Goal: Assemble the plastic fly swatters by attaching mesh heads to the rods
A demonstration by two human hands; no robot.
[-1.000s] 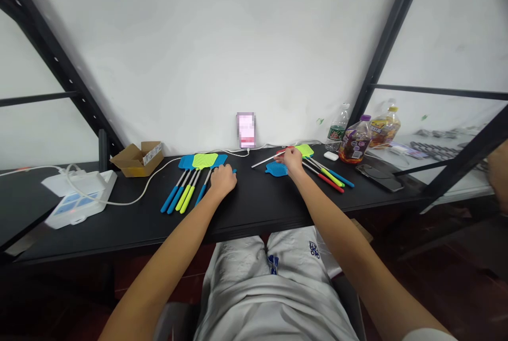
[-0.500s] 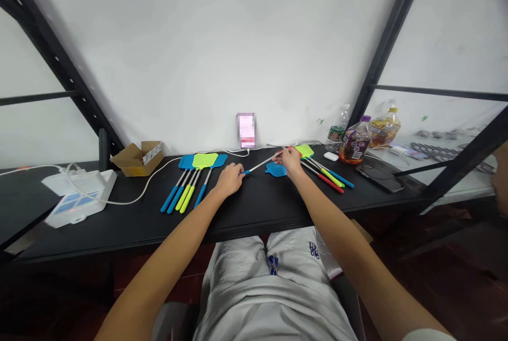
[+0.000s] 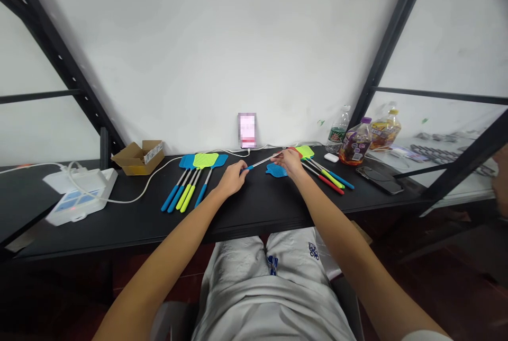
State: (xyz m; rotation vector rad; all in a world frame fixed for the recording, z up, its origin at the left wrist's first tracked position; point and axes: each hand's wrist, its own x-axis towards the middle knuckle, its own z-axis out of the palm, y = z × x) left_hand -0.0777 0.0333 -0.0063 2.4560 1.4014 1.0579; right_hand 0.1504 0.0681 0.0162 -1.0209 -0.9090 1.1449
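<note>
My left hand (image 3: 233,178) is closed around the blue grip of a fly swatter handle (image 3: 262,162), whose thin metal rod slants up to the right. At the rod's far end, the bent fingers of my right hand (image 3: 289,162) pinch it. A blue hand-shaped swatter head (image 3: 277,170) lies on the black table, partly hidden by my right hand; whether it joins the rod I cannot tell. To the left several fly swatters (image 3: 205,160) with blue and yellow-green heads lie side by side. Beyond my right hand are more swatters (image 3: 325,172) with red, yellow-green and blue grips.
A lit phone (image 3: 247,130) leans against the wall. On the left are an open cardboard box (image 3: 137,160) and a white power strip (image 3: 79,200) with cables. Drink bottles (image 3: 356,142), a white case (image 3: 331,158) and a dark phone (image 3: 379,179) occupy the right.
More of the blue grip shows beyond my left hand, and less bare rod shows between my hands. The handle lies at a slightly flatter angle. My right hand has hardly moved.
</note>
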